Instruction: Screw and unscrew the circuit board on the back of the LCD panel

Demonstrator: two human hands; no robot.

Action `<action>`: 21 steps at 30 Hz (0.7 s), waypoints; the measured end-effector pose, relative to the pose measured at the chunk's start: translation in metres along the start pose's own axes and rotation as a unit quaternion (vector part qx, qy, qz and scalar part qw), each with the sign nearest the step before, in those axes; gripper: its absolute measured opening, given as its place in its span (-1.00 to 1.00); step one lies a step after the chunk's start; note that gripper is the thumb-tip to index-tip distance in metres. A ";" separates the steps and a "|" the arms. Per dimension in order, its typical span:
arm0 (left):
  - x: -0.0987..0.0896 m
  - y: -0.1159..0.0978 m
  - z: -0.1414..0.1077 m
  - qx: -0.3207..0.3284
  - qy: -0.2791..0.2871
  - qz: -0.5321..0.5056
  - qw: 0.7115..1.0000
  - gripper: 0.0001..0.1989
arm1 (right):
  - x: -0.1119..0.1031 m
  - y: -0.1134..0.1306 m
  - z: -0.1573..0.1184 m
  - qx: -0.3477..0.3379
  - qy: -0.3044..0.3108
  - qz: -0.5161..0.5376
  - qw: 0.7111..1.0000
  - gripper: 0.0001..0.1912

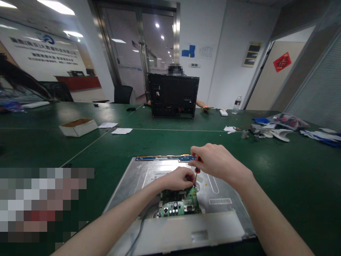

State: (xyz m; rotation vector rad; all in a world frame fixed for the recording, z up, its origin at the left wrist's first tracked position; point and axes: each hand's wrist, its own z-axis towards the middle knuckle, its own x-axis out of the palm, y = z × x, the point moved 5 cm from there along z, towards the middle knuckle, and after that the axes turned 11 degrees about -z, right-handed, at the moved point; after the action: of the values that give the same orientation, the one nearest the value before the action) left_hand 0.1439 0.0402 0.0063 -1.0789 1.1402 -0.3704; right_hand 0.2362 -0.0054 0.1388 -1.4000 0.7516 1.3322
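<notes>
A metal-backed display panel [226, 220] lies flat on the green table in front of me. On its middle sits a green circuit board [176, 206] with small parts along its near edge. My right hand [211, 160] is closed around the red and black handle of a screwdriver [197, 170], whose shaft points down at the board's far right corner. There the fingers of my left hand [181, 178] are pinched together beside the screwdriver tip. Whether they hold a small part is hidden. A dark cable [142, 227] runs from the board toward the near edge.
Across the table [149, 142] a person sits behind an upright black monitor housing [174, 96]. An open cardboard box [78, 127] and papers [122, 131] lie to the left. Loose parts, bags [287, 121] and a water bottle [236, 105] are at the right.
</notes>
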 end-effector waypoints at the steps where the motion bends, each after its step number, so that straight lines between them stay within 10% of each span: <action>1: 0.000 0.000 0.000 -0.002 -0.001 -0.002 1.000 -0.86 | 0.000 -0.001 0.001 0.005 0.002 -0.010 1.000 -0.78; 21: 0.000 -0.002 0.000 0.016 0.003 -0.018 1.000 -0.93 | -0.007 0.010 -0.010 -0.067 -0.004 0.053 0.996 -0.78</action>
State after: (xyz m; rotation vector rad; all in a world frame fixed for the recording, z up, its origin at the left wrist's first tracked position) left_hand 0.1445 0.0390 0.0080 -1.0721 1.1167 -0.4197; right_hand 0.2287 -0.0189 0.1420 -1.4756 0.7511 1.4938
